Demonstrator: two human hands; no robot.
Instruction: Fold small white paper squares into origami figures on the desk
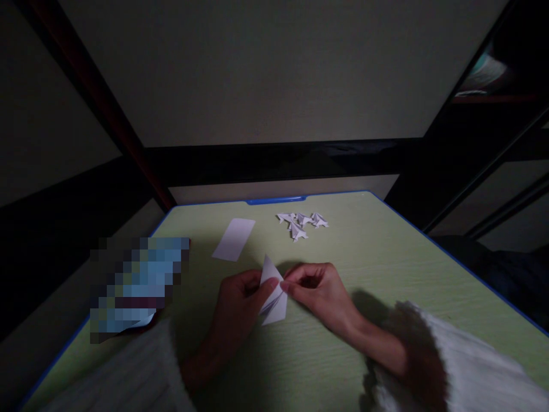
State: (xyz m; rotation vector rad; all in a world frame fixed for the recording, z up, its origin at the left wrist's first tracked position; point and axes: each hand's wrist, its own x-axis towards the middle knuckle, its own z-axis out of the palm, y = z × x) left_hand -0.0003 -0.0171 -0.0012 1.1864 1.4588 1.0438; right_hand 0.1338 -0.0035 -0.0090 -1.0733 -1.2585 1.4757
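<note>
A piece of folded white paper [277,309] is held between both hands, just above the table. It has a pointed top and several layers that spread apart at the lower end. My left hand [240,303] pinches its left side, with the thumb lying across the front. At the right edge, my right hand [319,289] pinches the paper between thumb and index finger. The fingers behind the paper are partly hidden. Beyond the hands lie several small folded paper figures [298,230] in a cluster. A flat white paper sheet [234,239] rests to their left.
The pale green table [343,252] has a blue edge and a blue handle strip [277,200] at the back. On the left, a pixelated flat object [146,280] lies near the table's edge. A pale panel [278,74] rises behind the table.
</note>
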